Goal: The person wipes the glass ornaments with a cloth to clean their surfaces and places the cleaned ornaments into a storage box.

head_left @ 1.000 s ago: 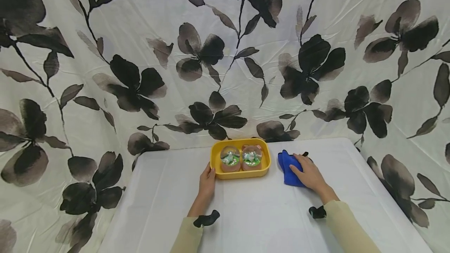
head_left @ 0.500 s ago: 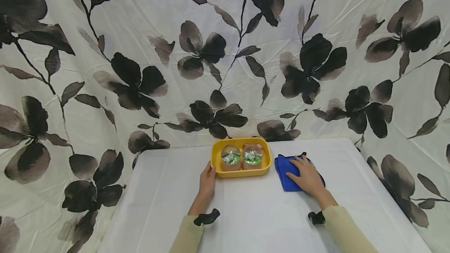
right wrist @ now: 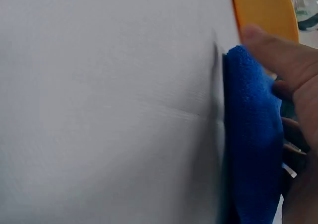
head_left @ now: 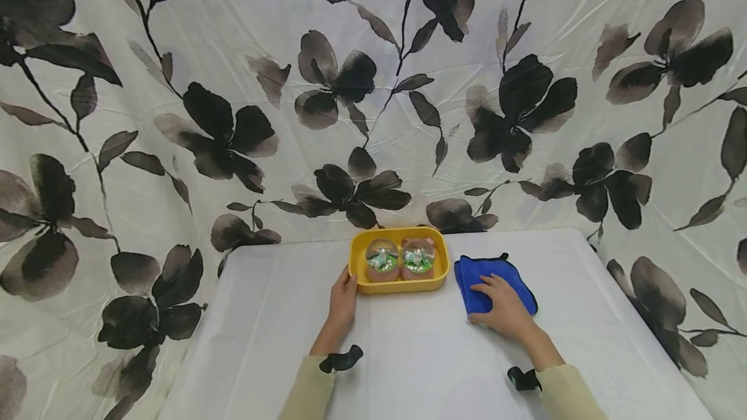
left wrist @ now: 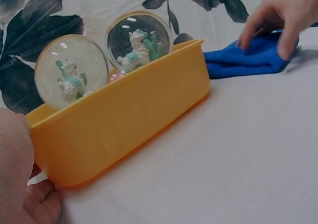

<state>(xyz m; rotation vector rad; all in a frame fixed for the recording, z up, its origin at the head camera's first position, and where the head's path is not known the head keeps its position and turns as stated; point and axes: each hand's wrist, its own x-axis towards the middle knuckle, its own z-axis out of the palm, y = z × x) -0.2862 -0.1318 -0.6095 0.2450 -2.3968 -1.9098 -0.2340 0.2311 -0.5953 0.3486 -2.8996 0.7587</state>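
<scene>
A yellow tray (head_left: 403, 286) sits near the table's back edge with two snow globes (head_left: 382, 261) side by side in it. Each globe has a small white figure and green cactus inside, clearest in the left wrist view. My left hand (head_left: 342, 300) grips the tray's left end, its fingers low by the bottom corner (left wrist: 42, 204). To the right of the tray lies a folded blue cloth (head_left: 467, 277) with dark edging. Over its near part is my right hand (head_left: 504, 308), fingers spread and lightly bent, the thumb at the near edge. Whether the fingertips press the cloth is unclear.
The table has a white cover (head_left: 420, 355). Behind it hangs a floral-print curtain (head_left: 408, 122), close to the tray's far side. Black straps (head_left: 341, 360) sit on both wrists.
The right hand has drawn back toward the near side of the cloth. The cloth has been spread flatter and now shows more of its surface. The left hand and tray stay in place.
</scene>
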